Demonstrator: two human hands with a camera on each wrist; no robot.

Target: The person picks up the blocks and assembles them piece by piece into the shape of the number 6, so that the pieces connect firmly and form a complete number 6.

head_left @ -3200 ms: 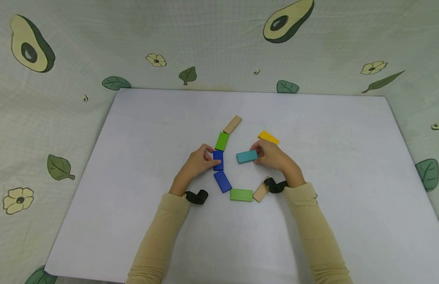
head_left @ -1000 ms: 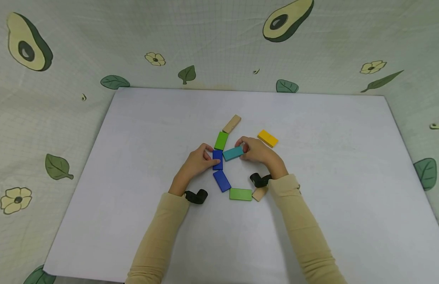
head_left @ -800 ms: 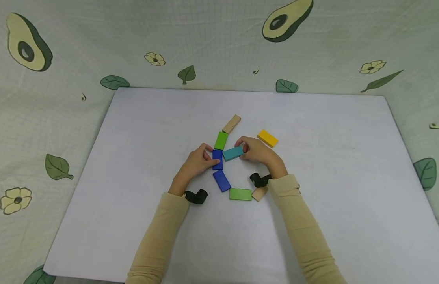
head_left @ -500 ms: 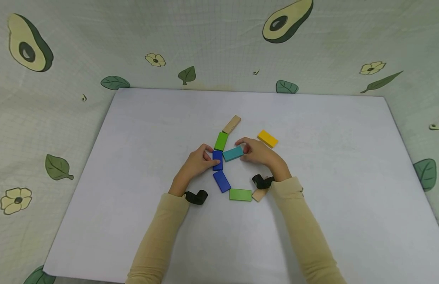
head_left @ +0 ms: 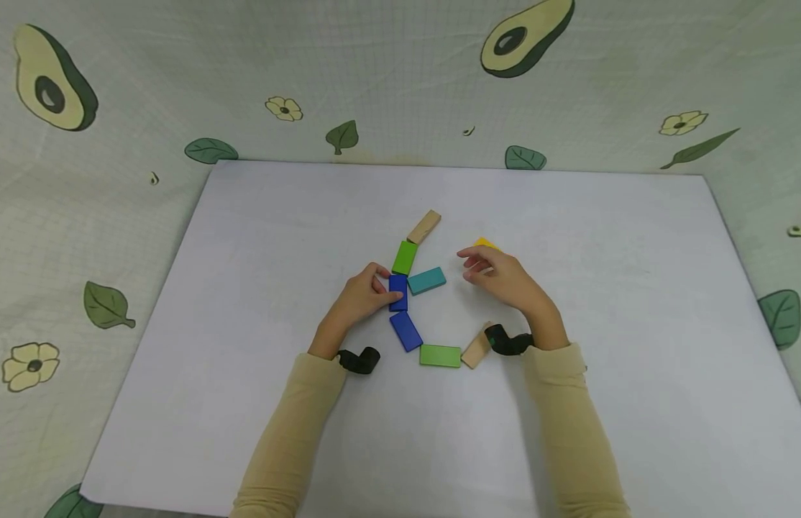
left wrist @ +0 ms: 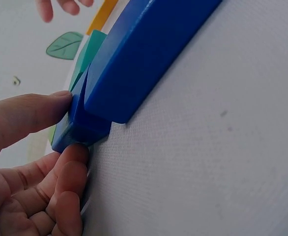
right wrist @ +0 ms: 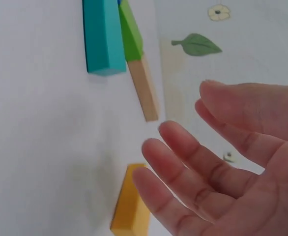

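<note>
My left hand (head_left: 362,293) pinches a blue block (head_left: 397,284) in the curved row, thumb on one side and fingertips on the other, as the left wrist view shows. From that block's right side a teal block (head_left: 426,280) slants inward, with no hand on it. My right hand (head_left: 500,277) holds nothing; its fingers are spread and relaxed over the yellow block (right wrist: 130,206), partly covering it in the head view. Above the held block lie a green block (head_left: 405,257) and a plain wooden block (head_left: 424,226). Below it comes a second blue block (head_left: 406,331).
A light green block (head_left: 441,355) and another wooden block (head_left: 476,351) continue the curve at the bottom; the right wrist camera (head_left: 507,339) overlaps the wooden one. All lie on a white board (head_left: 180,403). An avocado-print cloth (head_left: 400,72) surrounds it.
The right hand first brought the teal block leftward against the blue block, then let go and drew back right, over the yellow block. The left hand has stayed on its blue block.
</note>
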